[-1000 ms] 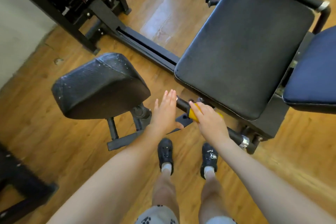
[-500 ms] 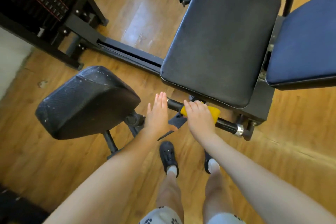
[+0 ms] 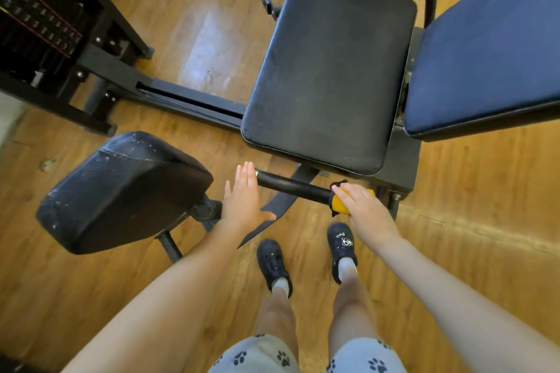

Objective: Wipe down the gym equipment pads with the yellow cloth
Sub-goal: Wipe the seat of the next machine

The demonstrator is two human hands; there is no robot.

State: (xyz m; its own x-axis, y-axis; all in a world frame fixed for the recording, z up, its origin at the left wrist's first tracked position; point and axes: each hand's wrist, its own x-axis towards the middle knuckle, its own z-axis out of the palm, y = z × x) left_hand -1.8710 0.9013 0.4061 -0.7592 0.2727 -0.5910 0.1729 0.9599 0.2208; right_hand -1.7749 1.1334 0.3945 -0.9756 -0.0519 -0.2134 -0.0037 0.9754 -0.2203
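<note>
Yellow cloth (image 3: 338,204) wrapped on black handle bar (image 3: 292,186), right hand (image 3: 365,211) fingers curled over it; left hand (image 3: 242,198) fingers straight, together

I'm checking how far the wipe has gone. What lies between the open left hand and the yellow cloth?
In the head view, a bare stretch of the black handle bar runs from the left hand to the yellow cloth.

Your one head camera looked steeply down from above the black seat pad (image 3: 330,76), close in, with the wooden floor (image 3: 472,191) below it and your shoes nearest you.
</note>
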